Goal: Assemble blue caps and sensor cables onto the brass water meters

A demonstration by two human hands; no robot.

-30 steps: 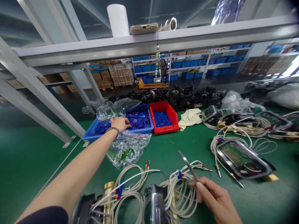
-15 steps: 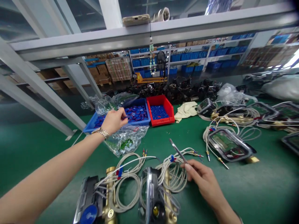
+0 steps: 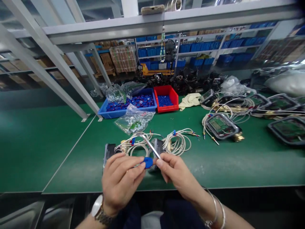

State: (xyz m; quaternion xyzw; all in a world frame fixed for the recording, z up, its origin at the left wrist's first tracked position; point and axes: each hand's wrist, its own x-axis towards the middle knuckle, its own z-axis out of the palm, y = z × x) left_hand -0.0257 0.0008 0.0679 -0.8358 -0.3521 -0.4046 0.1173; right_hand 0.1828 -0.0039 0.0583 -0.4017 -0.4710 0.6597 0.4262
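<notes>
My left hand [image 3: 122, 178] pinches a round blue plastic cap [image 3: 148, 162] between thumb and fingers. Close beside it, my right hand [image 3: 177, 170] grips a slim metal tool with a bent tip [image 3: 151, 146], which points up and to the left. A right fingertip is at the cap's edge; whether it presses on it I cannot tell. Just beyond the hands are two meters with clear covers, the left meter [image 3: 109, 152] and the right meter [image 3: 157, 145], both partly hidden. Coiled white cables [image 3: 177, 144] lie against them.
Behind stand a blue bin [image 3: 128, 114] of blue caps and a red bin [image 3: 168, 108] of small blue parts. A clear plastic bag [image 3: 135, 120] lies in front. More cabled meters [image 3: 221, 125] and a cloth [image 3: 190, 101] are to the right. A metal frame [image 3: 69, 74] rises at left.
My left hand has come back from the blue bin with a blue cap. My right hand has brought the metal tool in beside it, and the view has shifted.
</notes>
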